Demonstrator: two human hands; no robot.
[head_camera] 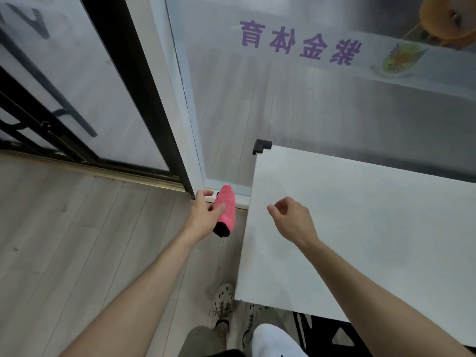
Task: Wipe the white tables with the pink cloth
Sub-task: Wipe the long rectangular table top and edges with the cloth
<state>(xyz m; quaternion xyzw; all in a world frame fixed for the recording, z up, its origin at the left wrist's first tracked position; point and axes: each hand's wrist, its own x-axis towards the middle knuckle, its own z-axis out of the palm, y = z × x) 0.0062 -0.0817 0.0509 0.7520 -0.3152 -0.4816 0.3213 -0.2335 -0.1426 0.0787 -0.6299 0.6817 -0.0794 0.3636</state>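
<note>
**White tabletop and wooden floor**

The white tabletop [373, 228] fills the right side of the view, and its surface is plain and matte. A black corner guard [261, 146] sits on its far left corner. The near left corner shows a bare white edge.

Beside the tabletop lies the floor [77, 240], made of pale grey wood-look planks. Two light perforated shoes [222, 304] stand on it just beside the near corner of the tabletop. A brass-coloured threshold strip [103, 171] crosses the floor at the dark door frame. A black patterned mat [322, 331] lies on the floor under the near edge of the tabletop.
</note>
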